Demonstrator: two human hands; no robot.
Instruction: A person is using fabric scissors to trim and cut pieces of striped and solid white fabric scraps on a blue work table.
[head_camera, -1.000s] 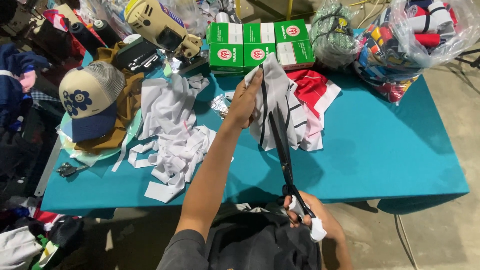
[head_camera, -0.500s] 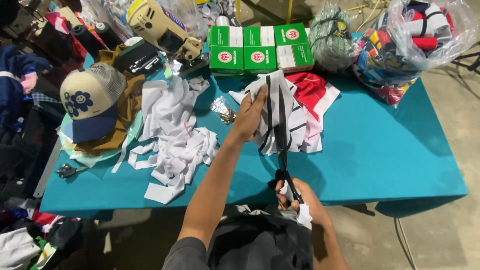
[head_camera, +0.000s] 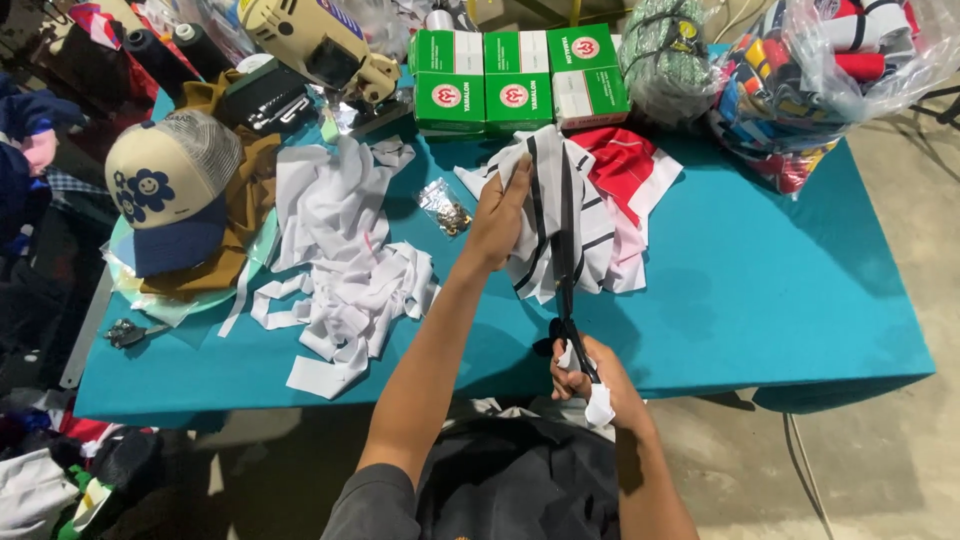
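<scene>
Hands clamp soft striped cloth (head_camera: 560, 215) (left (head_camera: 500, 215)) and long black scissors (head_camera: 566, 290) (right (head_camera: 590, 380)).

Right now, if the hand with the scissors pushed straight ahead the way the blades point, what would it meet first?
Most likely the striped fabric held up by the left hand; the scissors in the right hand already reach it.

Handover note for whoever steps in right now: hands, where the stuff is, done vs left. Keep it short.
Left hand: holds up the white, black-striped fabric above the teal table.
Right hand: grips the black scissors, blades pointing up into the fabric.
Nearby: red-and-white cloth behind the striped piece; pile of white strips to the left; small bag of metal bits.
Done: many white strips lie cut.
Left: the striped piece is not yet cut through.
</scene>
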